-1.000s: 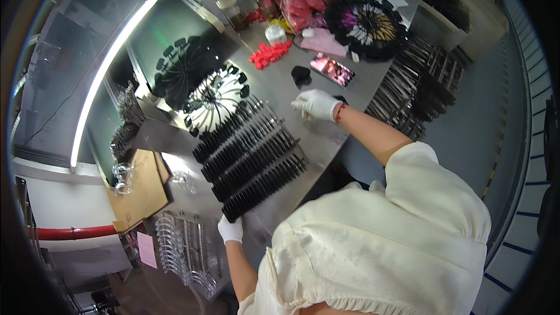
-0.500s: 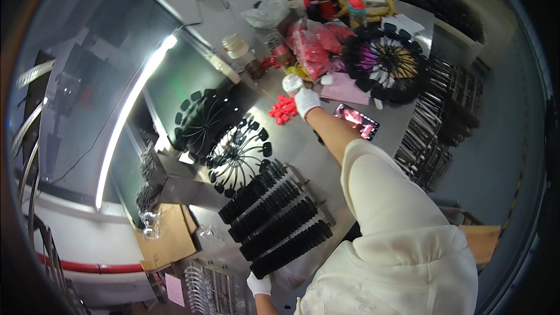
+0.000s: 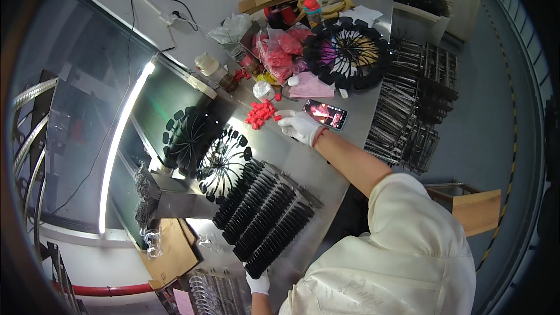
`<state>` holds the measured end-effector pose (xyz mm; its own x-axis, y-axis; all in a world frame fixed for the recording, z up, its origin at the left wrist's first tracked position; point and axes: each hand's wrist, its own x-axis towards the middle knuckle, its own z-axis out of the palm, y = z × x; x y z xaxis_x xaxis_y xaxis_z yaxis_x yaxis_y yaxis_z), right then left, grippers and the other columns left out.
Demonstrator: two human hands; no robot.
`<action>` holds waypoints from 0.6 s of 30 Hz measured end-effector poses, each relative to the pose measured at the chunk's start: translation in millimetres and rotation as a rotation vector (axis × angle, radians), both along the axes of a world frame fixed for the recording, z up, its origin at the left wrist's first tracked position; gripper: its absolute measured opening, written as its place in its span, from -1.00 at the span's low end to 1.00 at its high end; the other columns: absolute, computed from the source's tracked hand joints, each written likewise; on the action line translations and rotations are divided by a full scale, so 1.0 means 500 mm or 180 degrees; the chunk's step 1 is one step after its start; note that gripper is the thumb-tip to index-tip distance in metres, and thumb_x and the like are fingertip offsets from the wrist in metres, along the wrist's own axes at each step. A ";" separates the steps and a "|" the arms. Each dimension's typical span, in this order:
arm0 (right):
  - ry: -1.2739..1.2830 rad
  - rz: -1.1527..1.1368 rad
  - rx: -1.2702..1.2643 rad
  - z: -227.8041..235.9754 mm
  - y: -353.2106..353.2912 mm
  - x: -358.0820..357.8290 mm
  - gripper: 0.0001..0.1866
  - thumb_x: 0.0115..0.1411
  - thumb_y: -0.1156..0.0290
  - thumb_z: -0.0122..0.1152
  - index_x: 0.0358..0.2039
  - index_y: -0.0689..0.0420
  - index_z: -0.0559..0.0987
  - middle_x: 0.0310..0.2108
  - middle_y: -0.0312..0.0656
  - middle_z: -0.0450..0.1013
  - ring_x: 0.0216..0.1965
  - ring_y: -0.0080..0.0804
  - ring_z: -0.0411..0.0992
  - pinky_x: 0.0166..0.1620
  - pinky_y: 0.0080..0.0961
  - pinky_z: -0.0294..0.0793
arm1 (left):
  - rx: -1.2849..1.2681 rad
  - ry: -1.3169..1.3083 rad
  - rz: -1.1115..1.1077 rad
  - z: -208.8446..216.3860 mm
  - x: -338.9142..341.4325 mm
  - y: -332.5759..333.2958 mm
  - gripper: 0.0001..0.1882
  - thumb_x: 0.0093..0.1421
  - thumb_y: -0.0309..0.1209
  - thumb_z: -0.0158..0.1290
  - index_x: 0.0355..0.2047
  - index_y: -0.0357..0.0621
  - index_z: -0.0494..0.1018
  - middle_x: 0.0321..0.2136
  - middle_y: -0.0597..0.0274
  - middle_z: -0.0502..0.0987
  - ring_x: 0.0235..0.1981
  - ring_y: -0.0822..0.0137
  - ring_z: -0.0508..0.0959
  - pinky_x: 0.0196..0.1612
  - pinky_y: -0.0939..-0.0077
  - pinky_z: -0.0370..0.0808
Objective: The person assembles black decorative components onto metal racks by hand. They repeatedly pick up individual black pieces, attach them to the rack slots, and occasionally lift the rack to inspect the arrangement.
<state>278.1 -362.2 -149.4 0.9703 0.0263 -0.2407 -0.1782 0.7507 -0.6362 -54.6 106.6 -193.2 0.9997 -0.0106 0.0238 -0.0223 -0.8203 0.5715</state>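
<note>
My right hand point(image 3: 300, 127), in a white glove, is over the metal table beside a pile of small red pieces point(image 3: 261, 114). Its thumb and fingers pinch one small red piece point(image 3: 278, 118). At the bottom, my left hand point(image 3: 258, 283), also gloved, grips the near end of a rack point(image 3: 271, 216) that carries several slanting rows of black parts. Part of the left fingers is hidden by the rack. A round white item point(image 3: 263, 90) sits just beyond the red pile.
Two round black arrays point(image 3: 224, 163) stand left of the rack. A lit phone point(image 3: 325, 114) lies right of my right hand. Farther back are bags of red pieces point(image 3: 280, 52), jars point(image 3: 216, 71) and another round black array point(image 3: 348, 52). Metal racks point(image 3: 402, 105) stand beyond the right edge.
My right hand has drawn back from beside the round white item toward me and now shows a red piece in its fingers. The left hand stays at the rack's end. The whole view has shifted.
</note>
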 end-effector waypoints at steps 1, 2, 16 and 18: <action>0.0110 -0.0006 0.0094 -0.006 0.002 -0.009 -0.73 0.28 0.54 0.25 0.00 0.13 0.62 -0.23 -0.30 0.58 -0.36 -0.58 0.50 -0.24 -0.59 0.55 | -0.0233 0.0433 0.0181 -0.006 -0.012 0.026 -0.42 0.24 -0.48 0.16 0.28 -0.22 0.34 0.09 -0.01 0.57 0.08 0.07 0.57 0.18 0.30 0.47; 0.0226 0.0004 0.0186 -0.010 0.006 -0.009 -0.75 0.30 0.53 0.24 -0.01 0.13 0.62 -0.24 -0.29 0.58 -0.37 -0.57 0.50 -0.26 -0.59 0.56 | -0.0475 0.0865 0.0378 -0.020 -0.023 0.057 -0.47 0.23 -0.49 0.16 0.23 -0.23 0.39 0.05 0.01 0.59 0.06 0.07 0.59 0.15 0.30 0.49; -0.0355 -0.0442 0.0028 -0.007 0.003 -0.103 -0.79 0.39 0.46 0.19 0.00 0.20 0.53 -0.23 -0.23 0.55 -0.28 -0.43 0.56 -0.14 -0.46 0.65 | -0.2248 0.2167 0.1484 0.377 0.091 -0.168 -0.93 0.12 -0.57 0.16 -0.47 -0.30 0.50 -0.71 0.17 0.45 -0.82 0.38 0.37 -0.77 0.53 0.19; -0.0508 -0.0586 -0.0350 0.031 0.035 -0.220 -0.82 0.39 0.47 0.19 -0.04 0.24 0.51 -0.20 -0.19 0.56 -0.22 -0.41 0.57 -0.09 -0.45 0.64 | -0.2722 0.2300 0.1390 0.398 0.089 -0.147 -0.93 0.12 -0.59 0.12 -0.49 -0.27 0.47 -0.71 0.19 0.43 -0.83 0.36 0.34 -0.77 0.51 0.18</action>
<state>168.2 -344.5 -133.9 0.9822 -0.1720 -0.0759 0.0641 0.6861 -0.7247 -10.2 32.9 5.6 0.7000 0.0783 -0.7099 0.7133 -0.0279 0.7003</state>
